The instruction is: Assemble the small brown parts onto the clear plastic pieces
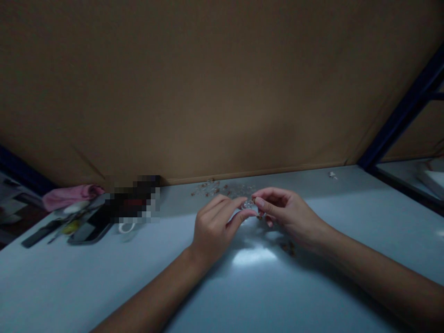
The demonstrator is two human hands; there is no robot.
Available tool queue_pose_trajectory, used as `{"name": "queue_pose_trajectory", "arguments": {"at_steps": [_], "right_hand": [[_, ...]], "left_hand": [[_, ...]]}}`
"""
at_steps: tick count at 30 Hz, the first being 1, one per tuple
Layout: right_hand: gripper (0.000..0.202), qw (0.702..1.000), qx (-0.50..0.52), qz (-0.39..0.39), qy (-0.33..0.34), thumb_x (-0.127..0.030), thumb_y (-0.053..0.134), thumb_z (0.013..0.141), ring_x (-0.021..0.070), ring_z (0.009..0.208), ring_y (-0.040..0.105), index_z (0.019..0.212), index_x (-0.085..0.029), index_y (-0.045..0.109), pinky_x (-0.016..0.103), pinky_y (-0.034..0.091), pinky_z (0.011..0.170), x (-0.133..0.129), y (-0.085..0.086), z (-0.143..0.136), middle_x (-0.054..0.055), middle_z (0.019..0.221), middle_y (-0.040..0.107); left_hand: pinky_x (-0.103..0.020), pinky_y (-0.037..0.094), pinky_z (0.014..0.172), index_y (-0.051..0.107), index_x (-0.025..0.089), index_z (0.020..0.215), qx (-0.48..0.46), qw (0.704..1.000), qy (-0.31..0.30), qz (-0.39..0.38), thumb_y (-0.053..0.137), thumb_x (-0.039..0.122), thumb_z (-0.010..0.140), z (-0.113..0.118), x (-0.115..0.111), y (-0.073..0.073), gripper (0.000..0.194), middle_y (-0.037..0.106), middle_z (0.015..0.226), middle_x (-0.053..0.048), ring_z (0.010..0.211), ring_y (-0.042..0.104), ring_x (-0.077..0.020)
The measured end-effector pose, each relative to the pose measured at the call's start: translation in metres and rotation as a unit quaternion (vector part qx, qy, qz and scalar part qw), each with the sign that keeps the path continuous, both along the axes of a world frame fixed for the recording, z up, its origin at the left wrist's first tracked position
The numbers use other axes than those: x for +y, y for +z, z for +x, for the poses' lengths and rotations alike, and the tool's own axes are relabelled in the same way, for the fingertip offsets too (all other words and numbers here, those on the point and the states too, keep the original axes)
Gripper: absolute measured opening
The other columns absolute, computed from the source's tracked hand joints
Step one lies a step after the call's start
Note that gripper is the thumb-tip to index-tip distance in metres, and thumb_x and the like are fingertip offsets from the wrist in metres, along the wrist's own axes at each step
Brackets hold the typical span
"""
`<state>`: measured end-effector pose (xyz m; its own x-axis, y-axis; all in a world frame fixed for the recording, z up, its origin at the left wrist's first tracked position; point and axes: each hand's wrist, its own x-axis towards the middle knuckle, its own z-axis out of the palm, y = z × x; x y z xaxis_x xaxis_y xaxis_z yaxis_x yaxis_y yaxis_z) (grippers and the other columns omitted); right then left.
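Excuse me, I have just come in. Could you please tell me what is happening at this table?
Above a pale table, a person's left hand pinches a small clear piece. The right hand is at its other side, its exact grip too small to make out. Clear and brownish pieces lie beyond the hands, near a brown panel; a pink cloth lies at the left.

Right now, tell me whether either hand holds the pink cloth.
No, the pink cloth lies well left of the left hand and right hand.

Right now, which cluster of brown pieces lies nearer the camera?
The smaller brown cluster, below the right hand in view; the larger brown-and-clear cluster lies by the tall brown panel.
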<state>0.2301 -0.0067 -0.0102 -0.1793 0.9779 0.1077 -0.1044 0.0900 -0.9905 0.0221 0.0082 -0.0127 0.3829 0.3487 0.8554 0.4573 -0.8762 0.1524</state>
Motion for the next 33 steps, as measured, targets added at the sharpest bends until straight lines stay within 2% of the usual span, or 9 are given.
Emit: {"name": "queue_pose_trajectory", "arguments": {"at_steps": [9,14,21,23,25,28,30,33], "right_hand": [[0.032,0.999,0.045,0.005,0.012,-0.050,0.087,0.082,0.0132,0.065,0.057,0.099,-0.024,0.081,0.026,0.050,0.052,-0.004,0.002,-0.005,0.002,0.079,0.070],[0.033,1.000,-0.004,0.030,0.004,-0.049,0.086,0.083,0.0150,0.068,0.061,0.102,-0.022,0.082,0.026,0.050,0.053,-0.004,0.003,-0.002,0.005,0.085,0.075],[0.032,0.993,-0.070,0.092,-0.003,-0.049,0.079,0.090,0.0172,0.078,0.067,0.108,-0.021,0.079,0.025,0.054,0.056,-0.003,0.005,0.000,0.007,0.097,0.076],[0.032,0.987,-0.109,0.115,0.003,-0.049,0.075,0.094,0.0175,0.076,0.067,0.108,-0.021,0.078,0.028,0.055,0.059,0.000,0.003,0.004,0.007,0.096,0.077],[0.029,0.975,-0.163,0.150,-0.005,-0.047,0.071,0.097,0.0181,0.074,0.067,0.107,-0.020,0.078,0.031,0.055,0.063,0.006,0.000,0.010,0.007,0.094,0.077],[0.019,0.932,-0.278,0.224,-0.058,-0.037,0.071,0.096,0.0199,0.077,0.066,0.099,-0.020,0.078,0.034,0.052,0.068,0.016,-0.007,0.022,0.008,0.090,0.076],[0.012,0.909,-0.333,0.243,-0.058,-0.030,0.071,0.093,0.0202,0.077,0.064,0.094,-0.020,0.078,0.034,0.050,0.069,0.022,-0.011,0.028,0.008,0.089,0.074],[0.005,0.892,-0.369,0.259,-0.039,-0.021,0.072,0.089,0.0214,0.082,0.064,0.088,-0.020,0.076,0.035,0.049,0.074,0.025,-0.014,0.031,0.006,0.086,0.072]], "left_hand": [[-0.031,0.059,0.075,0.076,0.021,0.104,-0.015,1.000,-0.014,-0.011,0.076,0.028,0.098,0.000,-0.003,0.003,0.010,0.081,0.094,-0.001,0.081,0.071,-0.0155],[-0.031,0.060,0.076,0.077,0.021,0.106,-0.013,1.000,-0.018,-0.009,0.075,0.026,0.099,-0.001,-0.004,0.003,0.009,0.082,0.098,-0.002,0.082,0.072,-0.0156],[-0.033,0.058,0.075,0.077,0.020,0.107,0.002,0.998,-0.019,-0.053,0.073,0.030,0.100,-0.001,0.002,-0.001,0.013,0.082,0.095,-0.003,0.080,0.069,-0.0166],[-0.036,0.059,0.079,0.077,0.020,0.108,0.022,0.998,-0.023,-0.059,0.071,0.032,0.101,-0.002,0.005,-0.002,0.015,0.082,0.100,-0.005,0.084,0.069,-0.0184],[-0.041,0.060,0.085,0.076,0.020,0.117,0.034,0.997,0.005,-0.069,0.070,0.036,0.102,-0.004,0.008,-0.004,0.023,0.081,0.110,-0.007,0.094,0.069,-0.0221],[-0.049,0.057,0.096,0.072,0.019,0.125,0.017,0.991,0.096,-0.094,0.069,0.033,0.101,-0.007,0.014,-0.006,0.027,0.079,0.117,-0.010,0.107,0.067,-0.0273],[-0.052,0.054,0.099,0.073,0.019,0.116,0.009,0.982,0.148,-0.113,0.068,0.025,0.100,-0.010,0.019,-0.008,0.018,0.078,0.113,-0.009,0.109,0.066,-0.0284],[-0.051,0.053,0.097,0.074,0.019,0.103,0.021,0.973,0.182,-0.142,0.067,0.016,0.095,-0.013,0.024,-0.010,0.011,0.076,0.105,-0.007,0.105,0.065,-0.0285]]}}
